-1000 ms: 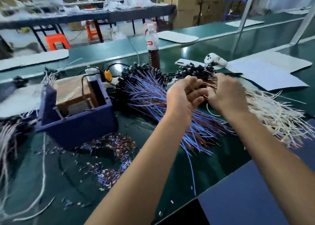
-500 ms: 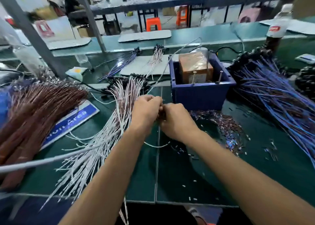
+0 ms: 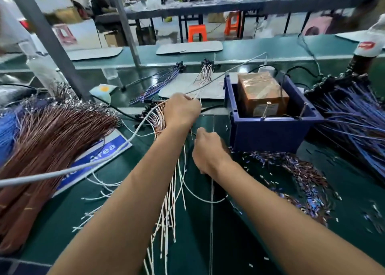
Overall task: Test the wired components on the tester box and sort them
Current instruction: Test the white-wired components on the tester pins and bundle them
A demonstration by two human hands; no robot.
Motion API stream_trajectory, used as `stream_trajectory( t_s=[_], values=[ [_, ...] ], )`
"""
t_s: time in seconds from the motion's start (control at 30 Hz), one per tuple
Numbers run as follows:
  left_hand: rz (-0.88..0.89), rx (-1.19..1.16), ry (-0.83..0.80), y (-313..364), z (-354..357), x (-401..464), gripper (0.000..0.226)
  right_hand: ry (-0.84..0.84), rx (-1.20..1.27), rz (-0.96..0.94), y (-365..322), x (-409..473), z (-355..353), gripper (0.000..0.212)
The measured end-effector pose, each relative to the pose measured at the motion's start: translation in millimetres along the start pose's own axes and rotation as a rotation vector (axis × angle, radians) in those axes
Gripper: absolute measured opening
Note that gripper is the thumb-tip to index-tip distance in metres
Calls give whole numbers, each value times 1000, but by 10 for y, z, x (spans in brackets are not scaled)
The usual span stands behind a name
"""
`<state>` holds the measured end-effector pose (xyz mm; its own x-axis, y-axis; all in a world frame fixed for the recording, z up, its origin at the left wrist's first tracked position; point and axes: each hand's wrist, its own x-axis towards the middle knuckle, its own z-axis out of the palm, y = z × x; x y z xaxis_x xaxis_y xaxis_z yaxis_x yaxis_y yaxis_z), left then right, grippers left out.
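Green bench (image 3: 116, 191), left hand (image 3: 181, 110) gripping white wires (image 3: 170, 201), blue tester box (image 3: 268, 131) right.

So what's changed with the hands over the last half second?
The hands, pressed together before, have come apart: the left hand has moved up and away over the white-wire bundle, while the right hand has drawn back toward the person. The blue tester box and brown wire pile stayed put.

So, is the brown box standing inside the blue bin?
Yes, the brown box stands inside the blue bin, with the bin's walls around it.
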<state>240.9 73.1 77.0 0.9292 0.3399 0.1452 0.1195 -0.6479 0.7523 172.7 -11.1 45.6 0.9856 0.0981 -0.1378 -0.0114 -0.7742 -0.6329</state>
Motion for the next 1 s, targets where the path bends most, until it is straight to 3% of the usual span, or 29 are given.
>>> stream_trajectory(
  t_s=[0.03,0.17,0.3,0.43,0.53,0.63,0.73,0.8,1.0],
  values=[
    [27,162,-25,15,36,33,11,10,88,29,28,53,50,38],
    [177,648,-62,-37,294,219,35,0,-25,134,63,93,97,39],
    [167,812,-64,-36,380,338,51,14,-49,84,104,197,91,42],
    [190,780,-38,-40,367,354,39,3,-107,55,80,181,66,40],
    [198,576,-1,-33,313,319,33,12,-124,25,80,112,25,29],
    [115,169,5,-14,238,209,40,29,-20,14,110,75,18,7],
    [-45,-350,-97,75,167,-27,51,93,49,-62,140,13,36,20],
    [-104,-577,-163,147,107,-215,48,83,102,-103,176,-68,38,22],
    [-160,-1249,-258,453,-170,-500,41,3,784,-90,326,-278,-85,28]
  ],
)
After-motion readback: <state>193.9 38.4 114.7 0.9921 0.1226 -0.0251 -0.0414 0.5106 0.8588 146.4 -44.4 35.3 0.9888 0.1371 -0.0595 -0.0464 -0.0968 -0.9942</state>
